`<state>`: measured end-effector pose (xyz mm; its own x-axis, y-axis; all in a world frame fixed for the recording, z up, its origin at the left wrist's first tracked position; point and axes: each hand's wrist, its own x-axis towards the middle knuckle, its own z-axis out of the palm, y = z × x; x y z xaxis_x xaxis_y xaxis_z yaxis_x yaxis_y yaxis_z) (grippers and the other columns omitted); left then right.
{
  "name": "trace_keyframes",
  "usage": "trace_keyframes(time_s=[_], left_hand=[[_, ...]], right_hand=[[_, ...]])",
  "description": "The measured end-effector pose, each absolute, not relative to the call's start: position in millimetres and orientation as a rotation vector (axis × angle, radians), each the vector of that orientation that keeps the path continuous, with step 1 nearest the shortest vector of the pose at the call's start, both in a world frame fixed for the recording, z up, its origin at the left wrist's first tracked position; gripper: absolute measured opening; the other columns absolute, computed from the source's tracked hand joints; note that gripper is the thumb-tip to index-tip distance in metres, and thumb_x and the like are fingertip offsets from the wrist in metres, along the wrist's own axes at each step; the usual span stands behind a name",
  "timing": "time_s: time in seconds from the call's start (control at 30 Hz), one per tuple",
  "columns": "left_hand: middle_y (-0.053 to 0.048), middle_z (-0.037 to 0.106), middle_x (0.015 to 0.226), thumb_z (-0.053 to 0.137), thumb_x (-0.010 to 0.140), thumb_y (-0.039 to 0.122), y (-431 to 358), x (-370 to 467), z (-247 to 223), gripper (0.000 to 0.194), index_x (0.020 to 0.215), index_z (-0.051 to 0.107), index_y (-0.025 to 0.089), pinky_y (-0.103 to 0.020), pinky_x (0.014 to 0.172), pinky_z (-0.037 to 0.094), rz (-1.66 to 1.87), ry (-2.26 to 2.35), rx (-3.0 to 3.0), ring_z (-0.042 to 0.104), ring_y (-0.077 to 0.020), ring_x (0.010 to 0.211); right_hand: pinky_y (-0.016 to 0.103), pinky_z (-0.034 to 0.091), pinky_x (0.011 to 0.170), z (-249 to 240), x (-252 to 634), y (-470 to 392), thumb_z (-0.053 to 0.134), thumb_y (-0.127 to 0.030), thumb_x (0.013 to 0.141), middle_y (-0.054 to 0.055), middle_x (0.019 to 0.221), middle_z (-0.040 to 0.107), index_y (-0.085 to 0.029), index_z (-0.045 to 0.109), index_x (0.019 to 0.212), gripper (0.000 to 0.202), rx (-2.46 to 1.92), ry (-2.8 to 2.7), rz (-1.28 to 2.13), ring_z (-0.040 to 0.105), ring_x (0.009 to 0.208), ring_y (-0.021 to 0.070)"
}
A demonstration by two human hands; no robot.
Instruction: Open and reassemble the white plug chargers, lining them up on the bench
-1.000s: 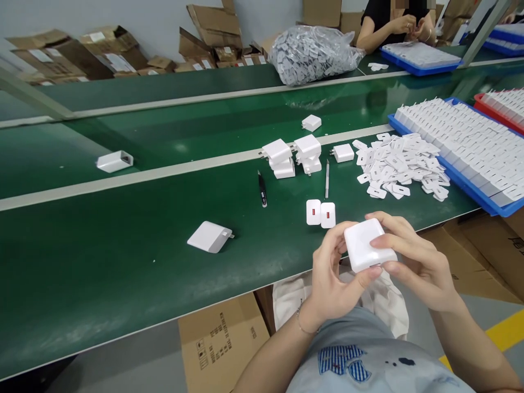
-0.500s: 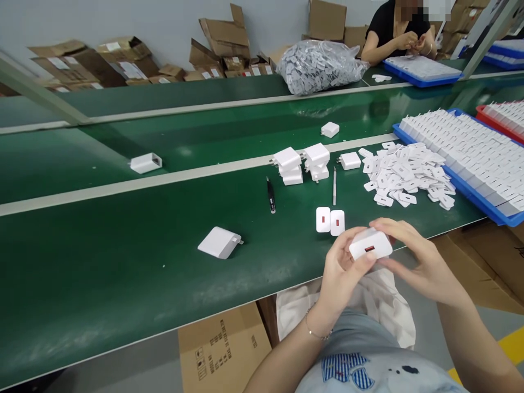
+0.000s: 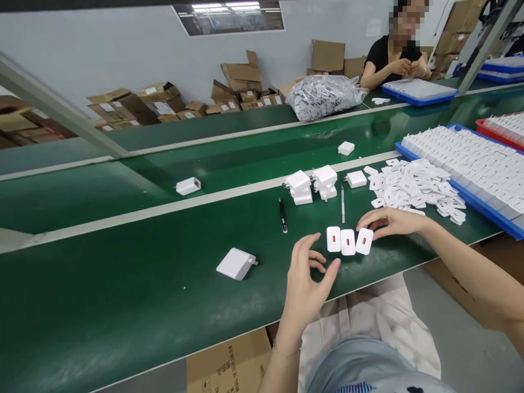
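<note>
Three white USB chargers stand side by side on the green bench, their faces with red ports turned toward me: a left one (image 3: 333,239), a middle one (image 3: 347,242) and a slightly tilted right one (image 3: 364,242). My right hand (image 3: 393,222) has its fingertips and thumb around the top and right side of the tilted charger. To the left of the row, my left hand (image 3: 307,275) is empty, thumb and fingers apart. Behind the row lie a slim light-coloured craft knife (image 3: 343,204) and black tweezers (image 3: 283,215).
More chargers (image 3: 297,179) are stacked behind. A pile of white face plates (image 3: 413,185) lies beside a blue tray (image 3: 507,226) of white parts. One charger (image 3: 236,264) rests at left. Across the bench are a plastic bag (image 3: 323,95) and a person (image 3: 395,63).
The charger that both hands held near my body now stands at the right end of the row. My left hand has let go and moved left. The view has tilted up.
</note>
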<state>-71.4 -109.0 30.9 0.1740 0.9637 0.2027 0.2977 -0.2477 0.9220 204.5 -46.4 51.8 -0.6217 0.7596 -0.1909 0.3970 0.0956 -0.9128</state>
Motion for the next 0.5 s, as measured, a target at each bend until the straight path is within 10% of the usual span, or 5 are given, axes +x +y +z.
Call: trace_keyframes(time_s=[0.2,0.37,0.5], left_hand=[[-0.012,0.036,0.144,0.067,0.081,0.039,-91.2,-67.8,24.5,0.072,0.142,0.029,0.032,-0.029,0.070,0.057,0.840,1.137,1.792,0.060,-0.0100,0.073],[-0.015,0.033,0.149,0.067,0.080,0.044,-92.3,-68.3,20.4,0.080,0.146,0.023,0.032,-0.031,0.067,0.056,0.765,1.275,1.695,0.059,-0.0120,0.070],[-0.016,0.030,0.152,0.068,0.075,0.049,-94.1,-66.4,18.1,0.073,0.140,0.042,0.028,-0.036,0.066,0.056,0.744,1.359,1.705,0.059,-0.0162,0.069]], right_hand=[[0.037,0.048,0.101,76.7,198.4,0.8,0.068,-0.048,0.078,0.010,0.130,0.058,-0.020,0.057,0.130,0.060,-1.201,-2.223,1.424,0.058,0.116,0.0236],[0.031,0.043,0.101,104.2,220.4,121.1,0.049,-0.038,0.092,0.007,0.140,0.050,-0.024,0.053,0.133,0.044,-1.857,-2.206,0.495,0.050,0.124,0.0232],[0.051,0.041,0.097,86.6,224.4,196.7,0.061,-0.032,0.082,0.031,0.139,0.042,-0.003,0.037,0.143,0.071,-2.223,-1.999,0.198,0.042,0.127,0.0414]])
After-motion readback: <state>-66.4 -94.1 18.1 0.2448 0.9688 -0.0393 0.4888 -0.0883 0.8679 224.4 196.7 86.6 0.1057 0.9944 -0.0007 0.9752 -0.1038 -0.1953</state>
